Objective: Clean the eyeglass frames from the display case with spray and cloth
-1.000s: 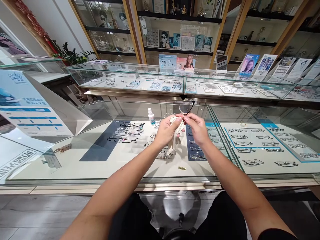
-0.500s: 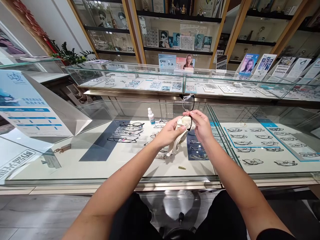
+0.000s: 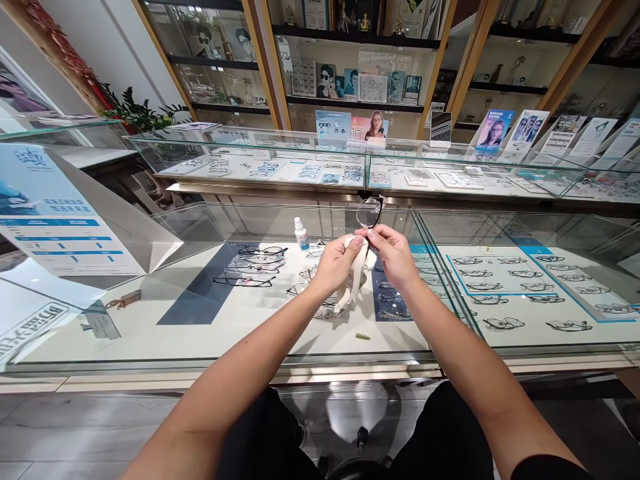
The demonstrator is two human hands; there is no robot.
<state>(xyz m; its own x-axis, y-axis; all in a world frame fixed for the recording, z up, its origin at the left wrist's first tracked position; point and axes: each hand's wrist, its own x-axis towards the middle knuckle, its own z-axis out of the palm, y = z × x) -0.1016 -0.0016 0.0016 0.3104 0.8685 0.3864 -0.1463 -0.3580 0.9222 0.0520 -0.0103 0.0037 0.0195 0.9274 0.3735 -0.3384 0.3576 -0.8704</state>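
Observation:
Above the glass display case, my two hands meet around a pair of eyeglasses (image 3: 369,213) and a cream cloth (image 3: 357,277). My left hand (image 3: 336,263) is closed on the cloth, thumb on top, and the cloth hangs down below the fingers. With thumb and fingers pinched, my right hand (image 3: 393,253) grips the eyeglasses near their middle. One clear lens with a dark rim sticks up beyond the fingertips; the other lens is hidden by the cloth and hands. A small white bottle (image 3: 301,235) with a blue label stands upright left of my hands.
Rows of eyeglasses (image 3: 247,270) lie inside the display case (image 3: 280,340). A small gold-coloured piece (image 3: 363,337) is nearer me. A large folded sign (image 3: 65,220) stands at left. Behind runs a second glass case (image 3: 240,137) with upright cards (image 3: 493,133) on it.
Both hands have shifted slightly left with the eyeglasses. The cloth, spread around the lower lens before, is now bunched and hanging, and the raised lens has tilted.

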